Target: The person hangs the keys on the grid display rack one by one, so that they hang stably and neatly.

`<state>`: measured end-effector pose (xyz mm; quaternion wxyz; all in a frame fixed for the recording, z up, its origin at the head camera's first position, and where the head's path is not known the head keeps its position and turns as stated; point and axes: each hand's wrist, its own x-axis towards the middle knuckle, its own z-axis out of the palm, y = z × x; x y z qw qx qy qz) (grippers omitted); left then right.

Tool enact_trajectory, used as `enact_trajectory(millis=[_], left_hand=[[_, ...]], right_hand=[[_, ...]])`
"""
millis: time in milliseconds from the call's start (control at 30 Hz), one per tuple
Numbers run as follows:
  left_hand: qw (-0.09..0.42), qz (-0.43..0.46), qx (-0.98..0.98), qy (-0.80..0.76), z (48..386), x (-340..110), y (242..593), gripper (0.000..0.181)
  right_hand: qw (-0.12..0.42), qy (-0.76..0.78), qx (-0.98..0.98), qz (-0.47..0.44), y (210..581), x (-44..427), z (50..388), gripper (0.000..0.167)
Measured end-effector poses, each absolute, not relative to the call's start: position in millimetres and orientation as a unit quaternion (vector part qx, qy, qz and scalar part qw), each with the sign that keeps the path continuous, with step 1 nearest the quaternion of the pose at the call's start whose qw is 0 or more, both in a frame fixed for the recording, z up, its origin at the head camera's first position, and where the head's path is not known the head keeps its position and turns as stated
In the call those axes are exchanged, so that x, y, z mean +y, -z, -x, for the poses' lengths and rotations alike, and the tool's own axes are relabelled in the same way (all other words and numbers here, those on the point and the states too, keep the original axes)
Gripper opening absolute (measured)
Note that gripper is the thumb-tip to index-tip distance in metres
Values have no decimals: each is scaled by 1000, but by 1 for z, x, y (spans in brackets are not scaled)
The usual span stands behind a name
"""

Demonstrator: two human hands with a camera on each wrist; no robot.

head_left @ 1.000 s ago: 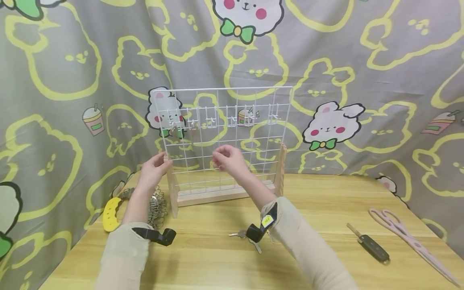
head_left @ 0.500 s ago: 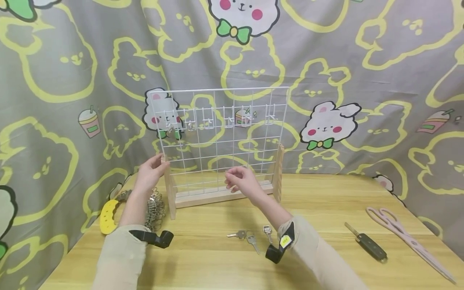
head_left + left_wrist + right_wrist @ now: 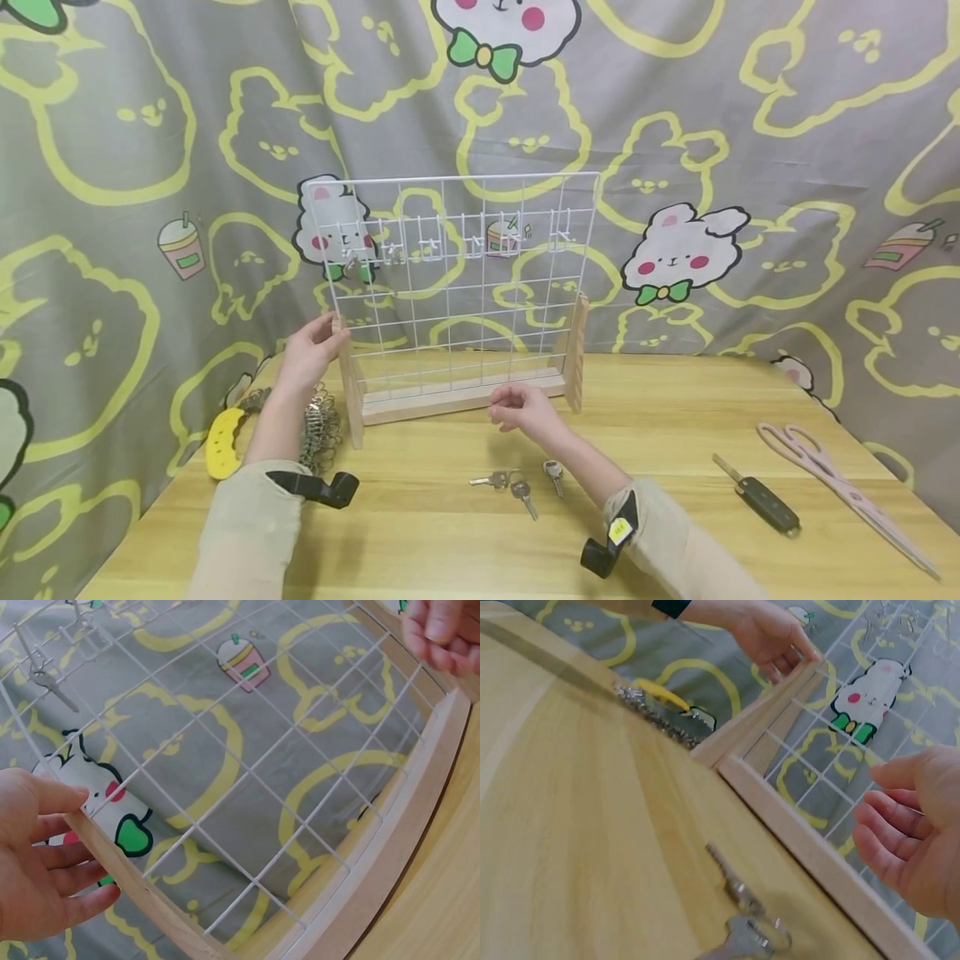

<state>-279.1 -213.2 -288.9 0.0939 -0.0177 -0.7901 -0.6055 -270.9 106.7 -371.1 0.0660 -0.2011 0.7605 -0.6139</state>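
On the wooden tabletop (image 3: 420,542), a white wire grid rack (image 3: 447,288) stands before a grey patterned cloth (image 3: 675,50); three silver metal keys (image 3: 521,490) lie in front, a black car key (image 3: 768,504) then pink scissors (image 3: 855,498) rightward, silver metal rings (image 3: 324,429) then a curved yellow object (image 3: 221,443) leftward

head view bright, evenly lit | soft shadows on table (image 3: 420,554) | wrist views dimmer | near key (image 3: 744,939) slightly blurred
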Motion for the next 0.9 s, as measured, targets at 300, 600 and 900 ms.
enact_trajectory(millis=[300,600,900], left_hand=[[96,18,-794,601,280,-214,290,62],[95,16,-797,597,280,-215,290,63],[95,13,-792,603,281,-214,289,63]], right_hand=[[108,565,786,226,393,123,258,32],[147,535,791,257,409,136,251,23],[150,466,821,294,411,133,246,19]])
